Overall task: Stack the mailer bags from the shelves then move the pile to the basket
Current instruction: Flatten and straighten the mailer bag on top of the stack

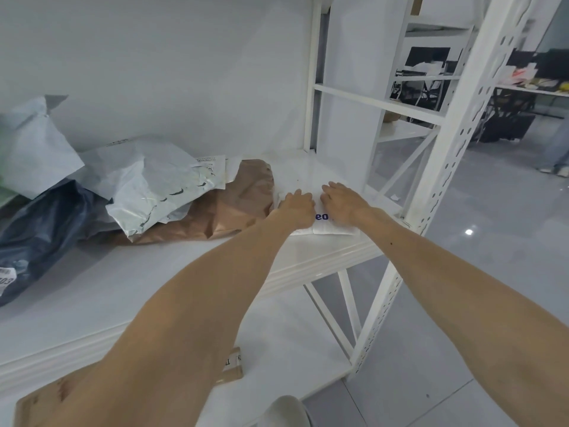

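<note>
Both hands, left hand (pixel 298 208) and right hand (pixel 344 202), press flat, fingers spread, on white mailer bag (pixel 326 228).

White mailer (pixel 326 228), blue lettering; brown mailer (pixel 234 208)

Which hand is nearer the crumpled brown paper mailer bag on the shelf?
Left. The left hand rests just right of the brown paper mailer bag; the right hand lies farther right.

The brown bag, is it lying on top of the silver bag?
No, the silver bag lies partly on top of the brown bag.
</note>
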